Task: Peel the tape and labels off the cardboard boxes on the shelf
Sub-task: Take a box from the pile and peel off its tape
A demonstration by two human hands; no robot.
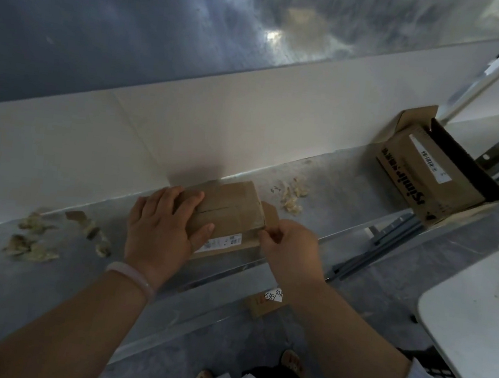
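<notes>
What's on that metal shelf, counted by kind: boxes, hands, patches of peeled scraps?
Cardboard boxes: 2, small box and large box
Hands: 2, left hand and right hand
Scrap patches: 2, left patch and right patch
Total: 6

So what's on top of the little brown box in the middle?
The left hand presses flat on the small box, hiding its left part. The bare part shows only a seam. The right hand pinches its right edge.
</notes>
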